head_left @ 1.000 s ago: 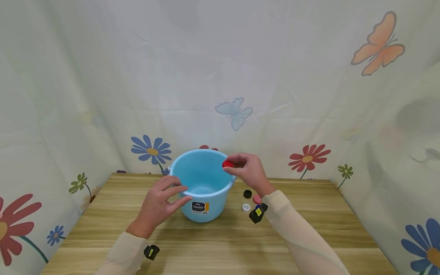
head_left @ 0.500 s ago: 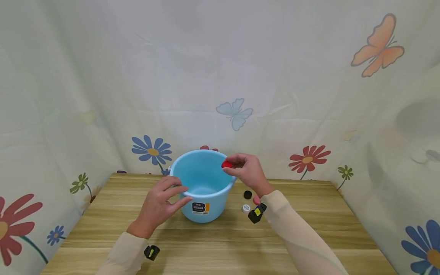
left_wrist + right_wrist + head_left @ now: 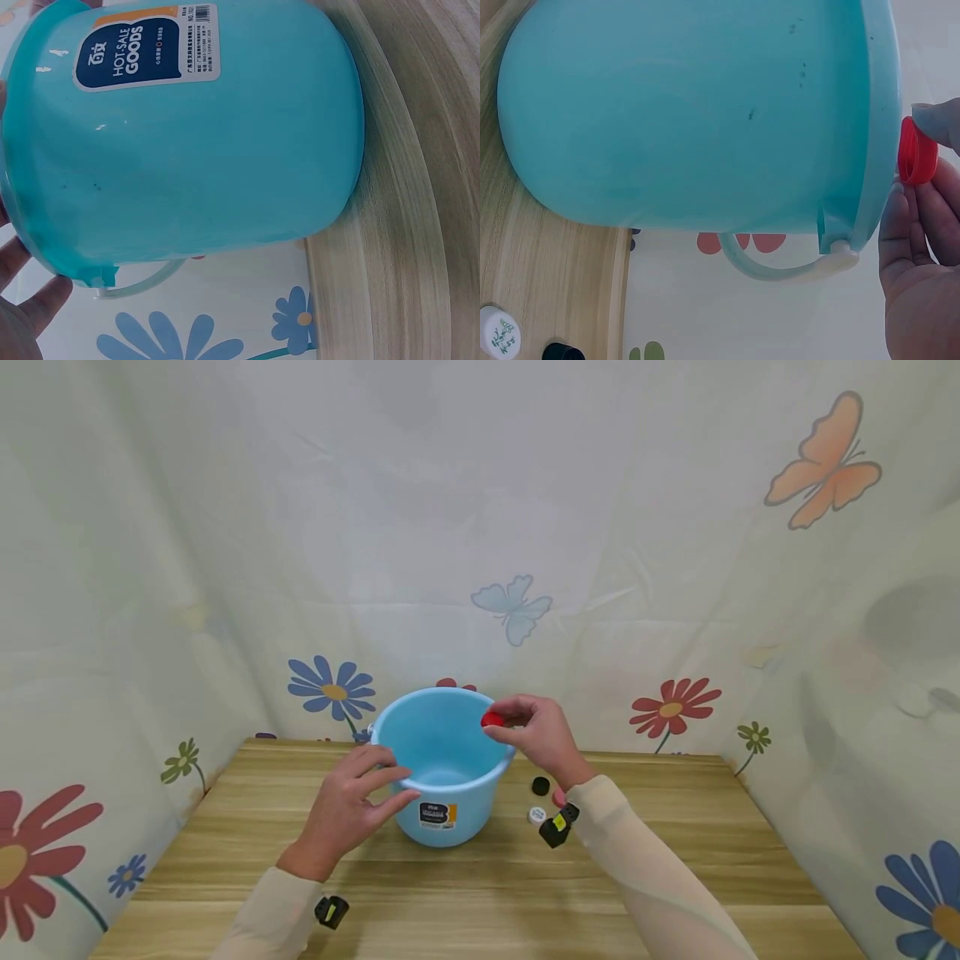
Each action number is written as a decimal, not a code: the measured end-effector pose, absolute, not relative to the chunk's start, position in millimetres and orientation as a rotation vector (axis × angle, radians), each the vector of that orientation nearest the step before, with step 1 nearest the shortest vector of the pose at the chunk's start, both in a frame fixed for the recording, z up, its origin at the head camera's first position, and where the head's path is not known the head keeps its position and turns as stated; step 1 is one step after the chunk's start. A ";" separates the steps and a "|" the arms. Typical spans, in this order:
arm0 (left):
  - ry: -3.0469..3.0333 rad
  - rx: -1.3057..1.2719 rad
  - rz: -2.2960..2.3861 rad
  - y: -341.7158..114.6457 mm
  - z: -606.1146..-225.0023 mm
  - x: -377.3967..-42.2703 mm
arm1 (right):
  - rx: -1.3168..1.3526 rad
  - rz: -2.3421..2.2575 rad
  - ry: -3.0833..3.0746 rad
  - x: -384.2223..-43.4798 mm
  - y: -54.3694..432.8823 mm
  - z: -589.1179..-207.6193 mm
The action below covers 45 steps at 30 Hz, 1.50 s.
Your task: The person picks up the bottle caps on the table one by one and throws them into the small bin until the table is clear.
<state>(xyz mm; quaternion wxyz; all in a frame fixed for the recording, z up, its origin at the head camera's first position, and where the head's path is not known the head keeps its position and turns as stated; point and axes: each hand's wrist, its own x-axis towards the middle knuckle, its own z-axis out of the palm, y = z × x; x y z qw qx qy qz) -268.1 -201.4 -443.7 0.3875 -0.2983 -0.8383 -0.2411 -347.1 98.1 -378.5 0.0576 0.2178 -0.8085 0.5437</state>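
Note:
A light blue bucket (image 3: pixel 442 814) stands upright on the wooden table, its label facing me. My left hand (image 3: pixel 352 802) holds its near-left rim, thumb toward the front and fingers over the edge. Between the thumb and fingers of my right hand (image 3: pixel 543 735) is a red bottle cap (image 3: pixel 492 719), at the bucket's right rim. In the right wrist view the red cap (image 3: pixel 918 151) shows its hollow side, just beyond the rim. To the bucket's right lie a black cap (image 3: pixel 541 786), a white cap (image 3: pixel 536 815) and a pink cap (image 3: pixel 558 797), the pink one partly hidden by my sleeve.
The wooden table (image 3: pixel 450 910) reaches back to a hanging cloth (image 3: pixel 420 527) printed with flowers and butterflies. A pale bucket handle (image 3: pixel 765 270) hangs at the far side in the right wrist view. Small black devices (image 3: pixel 331 911) sit at both wrists.
My right hand, with the red cap, has shifted very slightly left over the rim. The left hand and bucket hold their places.

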 end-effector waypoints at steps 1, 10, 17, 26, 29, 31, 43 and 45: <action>-2.132 -0.760 -0.613 -201.4 -443.9 -268.3 | 0.663 1.650 -2.448 -347.4 98.0 -378.7; -2.143 -0.756 -0.619 -201.4 -442.5 -267.7 | 0.660 1.585 -2.529 -349.7 98.1 -381.4; -2.132 -0.761 -0.616 -201.7 -443.6 -269.2 | 0.623 1.559 -2.568 -349.7 98.9 -383.2; -2.128 -0.762 -0.622 -201.1 -442.9 -268.6 | 0.591 1.598 -2.513 -346.9 107.6 -384.0; -2.138 -0.760 -0.629 -201.2 -442.7 -268.3 | 0.574 1.622 -2.490 -346.4 113.6 -385.4; -2.133 -0.764 -0.633 -201.4 -443.3 -268.6 | 0.568 1.645 -2.474 -346.6 118.5 -387.1; -2.141 -0.753 -0.643 -201.3 -443.2 -268.0 | 0.499 1.604 -2.466 -345.7 143.1 -406.6; -2.137 -0.756 -0.643 -200.9 -443.5 -267.9 | 0.479 1.604 -2.470 -345.5 146.7 -411.9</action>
